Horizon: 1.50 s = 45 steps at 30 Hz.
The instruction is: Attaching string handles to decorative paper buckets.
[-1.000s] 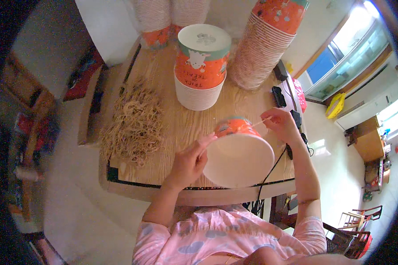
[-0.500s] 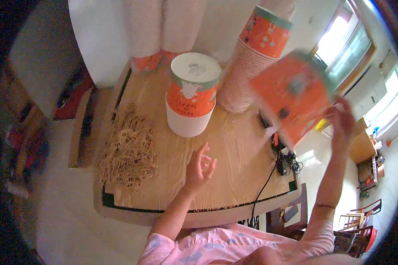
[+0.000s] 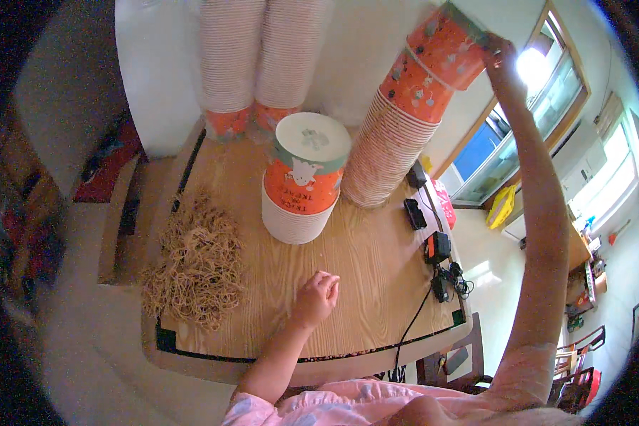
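Observation:
My right hand (image 3: 500, 60) reaches high at the far right, its fingers closed on the edge of an orange paper bucket (image 3: 451, 42) with a green rim. This upside-down bucket sits over the top of a tall leaning stack of nested paper buckets (image 3: 390, 145). Whether it is fully seated I cannot tell. Above the table's near middle, my left hand (image 3: 316, 299) is loosely closed with nothing visible in it. Just beyond it stands a shorter stack of upside-down buckets (image 3: 302, 188), its top one orange and green with a white cartoon figure.
A tangled heap of tan strings (image 3: 199, 270) covers the wooden table's (image 3: 355, 312) left side. Two more tall bucket stacks (image 3: 227, 64) rise at the back. Black adapters (image 3: 437, 246) and cables lie along the right edge. A yellow bag (image 3: 500, 206) is beyond the table.
My right hand has carried the bucket up and leftward onto the tall leaning stack. My left hand's fingers have curled closed. The view has shifted slightly.

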Tool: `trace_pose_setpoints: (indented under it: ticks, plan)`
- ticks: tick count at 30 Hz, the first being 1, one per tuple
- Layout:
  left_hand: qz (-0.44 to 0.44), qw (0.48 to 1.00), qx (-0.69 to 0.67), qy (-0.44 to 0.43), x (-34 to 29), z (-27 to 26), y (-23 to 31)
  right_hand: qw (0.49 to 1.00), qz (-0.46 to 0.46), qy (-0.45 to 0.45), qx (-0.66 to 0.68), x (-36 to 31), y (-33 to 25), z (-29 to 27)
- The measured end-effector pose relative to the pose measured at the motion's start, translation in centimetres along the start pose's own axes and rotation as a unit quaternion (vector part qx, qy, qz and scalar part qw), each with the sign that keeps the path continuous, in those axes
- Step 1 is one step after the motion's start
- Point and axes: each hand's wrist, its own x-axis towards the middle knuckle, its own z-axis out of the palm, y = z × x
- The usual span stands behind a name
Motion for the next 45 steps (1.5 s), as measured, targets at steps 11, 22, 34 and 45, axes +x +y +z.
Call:
trace_pose_setpoints:
  ticks: [11, 22, 34, 45]
  plan:
    - [0.024, 1.0, 0.008, 0.013, -0.3, -0.5, 0.0, 0.993, 0.085, -0.084, 0.026, -2.4, -3.4, 2.3]
    - [0.006, 1.0, 0.016, -0.011, -0.2, -0.7, 0.2, 0.986, 0.022, -0.149, -0.064, -2.2, -3.3, 3.7]
    - [0.005, 1.0, 0.009, -0.025, -0.3, -0.6, 0.1, 0.984, 0.014, -0.166, -0.066, -3.4, -3.9, 4.0]
    - [-0.03, 0.998, 0.001, -0.048, -0.5, -0.3, 0.2, 0.984, 0.004, -0.155, -0.085, -5.1, -4.8, 4.4]
